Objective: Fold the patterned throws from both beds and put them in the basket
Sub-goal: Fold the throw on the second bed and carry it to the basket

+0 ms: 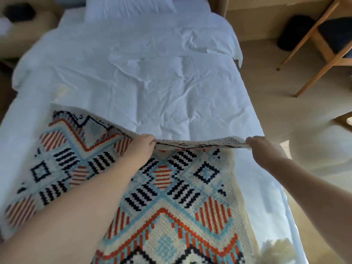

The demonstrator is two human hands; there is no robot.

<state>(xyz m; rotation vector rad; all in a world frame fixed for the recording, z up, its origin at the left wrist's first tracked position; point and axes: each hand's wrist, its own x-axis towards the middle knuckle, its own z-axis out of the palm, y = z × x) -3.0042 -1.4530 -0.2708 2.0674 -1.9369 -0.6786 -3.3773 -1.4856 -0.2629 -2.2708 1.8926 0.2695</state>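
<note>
- A cream woven throw with orange, black and pale-blue geometric patterns [171, 187] lies across the foot of a bed with a rumpled white duvet [142, 73].
- Left hand [142, 144] and right hand [257, 144] each pinch its far edge, lifted slightly.
- A wooden chair [323, 40] stands well apart.

Pretty soft, even light is filling the room and giving the white duvet [152, 77] a cool bluish cast. Only faint crease shadows are showing. The wide lens is bending the edges, the chair [335, 35] and top-left corner are blurring out, while the throw [171, 187] is looking reasonably sharp.
</note>
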